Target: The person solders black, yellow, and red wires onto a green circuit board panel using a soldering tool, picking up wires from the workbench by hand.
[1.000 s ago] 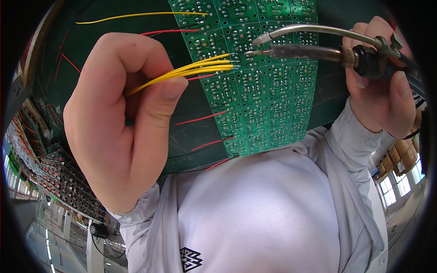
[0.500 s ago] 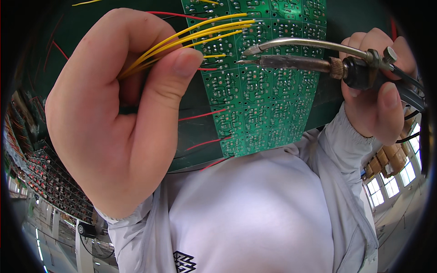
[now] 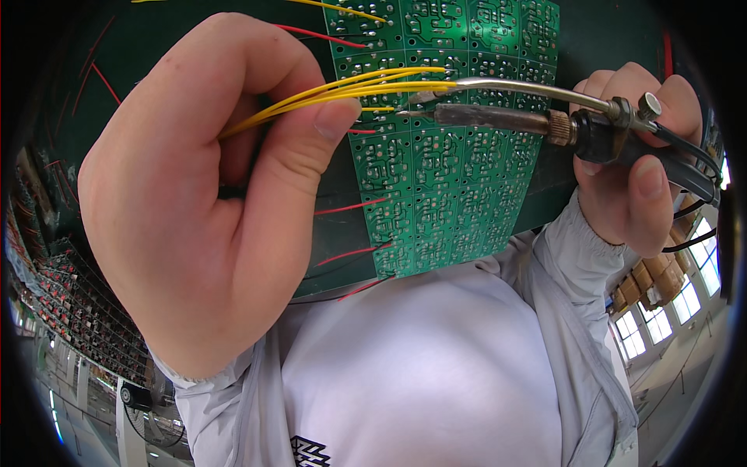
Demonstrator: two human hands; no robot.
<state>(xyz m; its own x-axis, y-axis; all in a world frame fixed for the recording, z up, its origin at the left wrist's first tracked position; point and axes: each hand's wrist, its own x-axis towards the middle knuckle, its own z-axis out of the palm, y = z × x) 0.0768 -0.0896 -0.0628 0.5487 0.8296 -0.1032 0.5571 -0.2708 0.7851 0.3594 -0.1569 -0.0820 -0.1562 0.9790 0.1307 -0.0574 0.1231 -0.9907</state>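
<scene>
As our left hand (image 3: 194, 179) brings pinched yellow wires (image 3: 389, 89) nearer | our right hand (image 3: 618, 194) grips soldering iron (image 3: 494, 119) | tip (image 3: 416, 114) beside one wire (image 3: 380, 109)

The bare left grip (image 3: 183, 194) is pinched, its thumb (image 3: 299, 156) slanting up and to the right toward the hooked index finger (image 3: 268, 54), whose tip is hidden; the other fingers are mostly tucked out of sight. The left wrist emerges from a light grey fabric sleeve (image 3: 218, 401) with a gathered cuff. Well apart, the bare right grip (image 3: 618, 202) is curled closed, its bent fingers (image 3: 681, 97) above and the right thumb (image 3: 650, 191) upright below; the right forearm (image 3: 572, 253), in a matching sleeve, slants up to the wrist
</scene>
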